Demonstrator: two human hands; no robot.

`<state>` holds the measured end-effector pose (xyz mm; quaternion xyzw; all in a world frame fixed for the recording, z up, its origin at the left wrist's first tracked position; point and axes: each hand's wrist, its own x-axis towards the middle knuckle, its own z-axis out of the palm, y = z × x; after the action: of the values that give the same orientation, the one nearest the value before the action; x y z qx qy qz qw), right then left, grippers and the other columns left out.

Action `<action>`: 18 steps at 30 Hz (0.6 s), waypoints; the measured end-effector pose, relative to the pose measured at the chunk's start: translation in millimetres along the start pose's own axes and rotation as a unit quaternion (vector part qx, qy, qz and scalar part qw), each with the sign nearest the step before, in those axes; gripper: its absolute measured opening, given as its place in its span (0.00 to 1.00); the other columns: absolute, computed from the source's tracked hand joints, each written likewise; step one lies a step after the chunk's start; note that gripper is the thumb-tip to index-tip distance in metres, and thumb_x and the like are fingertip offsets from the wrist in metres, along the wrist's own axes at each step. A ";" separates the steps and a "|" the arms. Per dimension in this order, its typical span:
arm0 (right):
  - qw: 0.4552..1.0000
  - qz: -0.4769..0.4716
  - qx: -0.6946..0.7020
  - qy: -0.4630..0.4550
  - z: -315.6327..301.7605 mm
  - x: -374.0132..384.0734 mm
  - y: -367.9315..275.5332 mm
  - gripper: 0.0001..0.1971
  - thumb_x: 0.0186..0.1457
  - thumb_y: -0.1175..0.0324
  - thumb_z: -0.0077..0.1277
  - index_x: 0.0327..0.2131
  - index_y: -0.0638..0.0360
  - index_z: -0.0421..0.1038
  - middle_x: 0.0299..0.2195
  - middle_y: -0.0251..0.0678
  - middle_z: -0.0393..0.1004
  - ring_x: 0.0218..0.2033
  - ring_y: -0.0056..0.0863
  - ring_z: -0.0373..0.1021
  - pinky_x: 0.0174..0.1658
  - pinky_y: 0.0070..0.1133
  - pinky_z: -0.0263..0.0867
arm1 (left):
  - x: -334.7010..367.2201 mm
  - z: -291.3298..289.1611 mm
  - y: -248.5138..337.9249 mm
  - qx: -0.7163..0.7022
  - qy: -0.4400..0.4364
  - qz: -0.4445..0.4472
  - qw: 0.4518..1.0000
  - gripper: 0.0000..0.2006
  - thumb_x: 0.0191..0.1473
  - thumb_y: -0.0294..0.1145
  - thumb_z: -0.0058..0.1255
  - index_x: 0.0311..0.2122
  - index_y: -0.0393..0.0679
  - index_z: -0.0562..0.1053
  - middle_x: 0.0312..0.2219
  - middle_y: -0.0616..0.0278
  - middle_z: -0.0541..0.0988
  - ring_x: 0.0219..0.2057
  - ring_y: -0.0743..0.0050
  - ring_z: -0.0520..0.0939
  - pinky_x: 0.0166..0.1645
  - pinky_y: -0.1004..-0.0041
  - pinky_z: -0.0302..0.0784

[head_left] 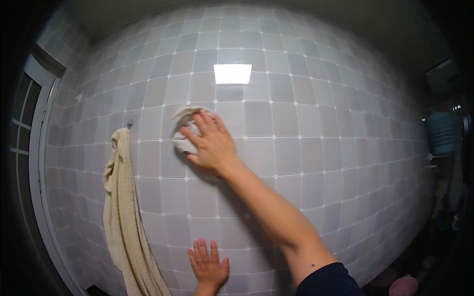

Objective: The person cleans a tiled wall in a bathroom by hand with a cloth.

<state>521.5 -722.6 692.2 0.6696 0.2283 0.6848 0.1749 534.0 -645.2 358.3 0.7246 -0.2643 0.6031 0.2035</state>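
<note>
My right hand [213, 146] presses a crumpled whitish cloth [185, 142] against the grey tiled wall [256, 155]. Its fingers lie spread over the cloth, pointing up and to the left, and part of the cloth is hidden beneath them. Lower down, my left hand [207, 265] rests against the same wall, fingers apart and pointing up, holding nothing. The right arm, in a dark short sleeve, reaches in from the lower right.
A cream towel [121, 197] hangs from a small wall hook [130, 124] left of both hands. A white-framed door [35, 148] stands at the far left. At the right are a blue perforated basket [441, 132] and a pink round object [404, 286] low down.
</note>
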 end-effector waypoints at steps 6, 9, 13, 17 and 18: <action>0.989 0.101 -0.104 -0.017 -106.8 -105.2 92.1 0.31 0.41 0.55 0.58 0.53 0.44 0.67 0.59 0.47 0.54 0.63 0.44 0.47 0.64 0.42 0.42 | 1.9 -1.7 1.8 -0.004 0.010 0.003 1.000 0.31 0.54 0.44 0.39 0.60 0.35 0.57 0.62 0.39 0.51 0.63 0.37 0.49 0.64 0.44 0.40; 0.968 0.178 -0.173 -0.028 -160.1 -182.9 144.6 0.35 0.41 0.59 0.56 0.57 0.46 0.61 0.58 0.51 0.55 0.62 0.49 0.49 0.64 0.42 0.42 | 2.0 -0.7 5.1 -0.007 0.006 0.000 1.000 0.32 0.54 0.43 0.38 0.61 0.35 0.56 0.62 0.39 0.50 0.64 0.37 0.48 0.64 0.44 0.39; 0.922 0.308 -0.234 -0.014 -212.3 -272.9 191.4 0.35 0.47 0.65 0.48 0.62 0.45 0.53 0.58 0.55 0.53 0.61 0.53 0.48 0.64 0.42 0.39 | 2.6 0.1 3.8 -0.001 0.015 -0.001 1.000 0.32 0.52 0.45 0.40 0.60 0.37 0.57 0.62 0.41 0.51 0.63 0.38 0.49 0.64 0.43 0.40; 0.900 0.369 -0.230 0.020 -223.1 -300.0 196.4 0.33 0.49 0.64 0.45 0.62 0.46 0.53 0.59 0.54 0.51 0.62 0.51 0.46 0.65 0.40 0.36 | 1.4 -2.3 1.8 0.001 0.002 -0.010 1.000 0.33 0.50 0.45 0.43 0.59 0.38 0.59 0.61 0.41 0.52 0.63 0.38 0.49 0.64 0.43 0.40; 0.897 0.383 -0.219 0.027 -221.7 -300.5 190.8 0.33 0.50 0.63 0.45 0.62 0.46 0.53 0.60 0.53 0.50 0.63 0.50 0.45 0.65 0.40 0.35 | 0.3 -2.3 1.5 -0.006 0.002 -0.006 1.000 0.33 0.50 0.45 0.43 0.60 0.38 0.58 0.62 0.40 0.51 0.63 0.38 0.49 0.64 0.42 0.40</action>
<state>325.9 -1063.1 545.1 0.6311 -0.1966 0.7496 0.0353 531.4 -645.0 358.9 0.7236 -0.2632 0.6017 0.2125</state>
